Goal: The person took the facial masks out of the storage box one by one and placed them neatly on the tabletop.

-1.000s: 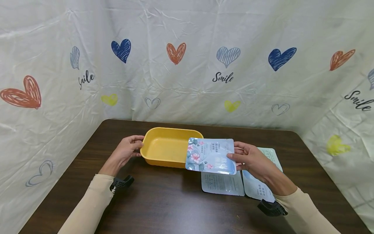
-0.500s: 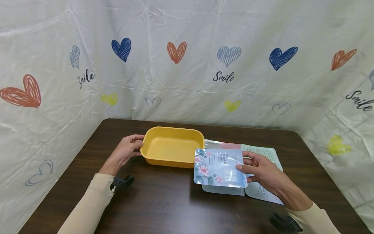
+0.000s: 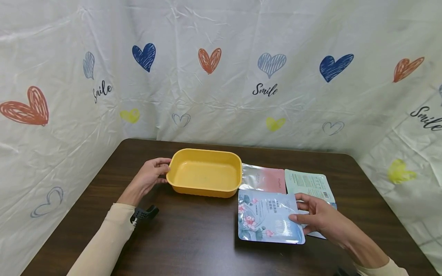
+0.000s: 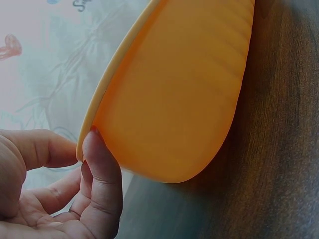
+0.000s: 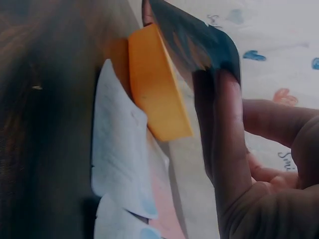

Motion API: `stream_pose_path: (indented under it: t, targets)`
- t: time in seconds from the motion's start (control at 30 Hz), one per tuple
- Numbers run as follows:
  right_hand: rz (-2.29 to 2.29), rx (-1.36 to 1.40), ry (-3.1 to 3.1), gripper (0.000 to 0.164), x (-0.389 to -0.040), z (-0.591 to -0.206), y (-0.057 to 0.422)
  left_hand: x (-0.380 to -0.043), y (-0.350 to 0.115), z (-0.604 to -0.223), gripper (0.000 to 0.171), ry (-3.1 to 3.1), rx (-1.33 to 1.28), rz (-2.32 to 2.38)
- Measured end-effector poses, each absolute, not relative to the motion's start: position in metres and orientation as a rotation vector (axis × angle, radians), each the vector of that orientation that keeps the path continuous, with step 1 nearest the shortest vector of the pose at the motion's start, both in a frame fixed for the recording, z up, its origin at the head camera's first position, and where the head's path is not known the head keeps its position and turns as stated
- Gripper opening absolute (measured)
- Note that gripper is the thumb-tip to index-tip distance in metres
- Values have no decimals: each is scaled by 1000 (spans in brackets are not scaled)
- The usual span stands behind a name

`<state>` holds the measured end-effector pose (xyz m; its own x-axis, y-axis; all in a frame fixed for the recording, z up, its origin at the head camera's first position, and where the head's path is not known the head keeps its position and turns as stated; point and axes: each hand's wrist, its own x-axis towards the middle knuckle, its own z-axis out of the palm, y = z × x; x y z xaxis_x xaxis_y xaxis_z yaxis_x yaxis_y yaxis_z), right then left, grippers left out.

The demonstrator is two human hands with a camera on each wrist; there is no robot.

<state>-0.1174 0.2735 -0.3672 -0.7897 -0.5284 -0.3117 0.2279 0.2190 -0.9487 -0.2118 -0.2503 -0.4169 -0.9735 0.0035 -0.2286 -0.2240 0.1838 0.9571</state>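
A yellow plastic basin (image 3: 203, 193) stands on the table with nothing inside. My left hand (image 3: 150, 175) is at its left end; in the left wrist view thumb and finger pinch the rim (image 4: 102, 82). My right hand (image 3: 319, 216) holds a light-blue floral sheet mask packet (image 3: 267, 216) by its right edge, thumb on top and fingers beneath. This packet is raised over the table, right of and nearer than the basin, and hides part of the packets below. In the right wrist view, the packet (image 5: 192, 32) is seen nearly edge-on between thumb and fingers.
A pink and silver packet (image 3: 266, 178) lies against the basin's right side. Beside it is a pale green packet (image 3: 309, 184). White-blue packets (image 5: 119, 139) lie nearer, mostly covered in the head view. The dark wooden table (image 3: 186, 237) ends at a heart-printed curtain (image 3: 221, 92).
My right hand has drawn the blue packet from over the basin's right end toward me and to the right, uncovering the pink packet. The left hand stays at the basin's rim.
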Motion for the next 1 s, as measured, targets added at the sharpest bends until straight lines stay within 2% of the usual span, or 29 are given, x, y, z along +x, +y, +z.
stream_pose_path:
  t: [0.63, 1.0]
  targets:
    - [-1530, -399, 1689, 50, -96, -405, 276, -211, -252, -418, 48, 2277, -214, 1889]
    - [-1352, -361, 1900, 50, -96, -403, 273, -209, -252, -417, 48, 2275, -233, 1891]
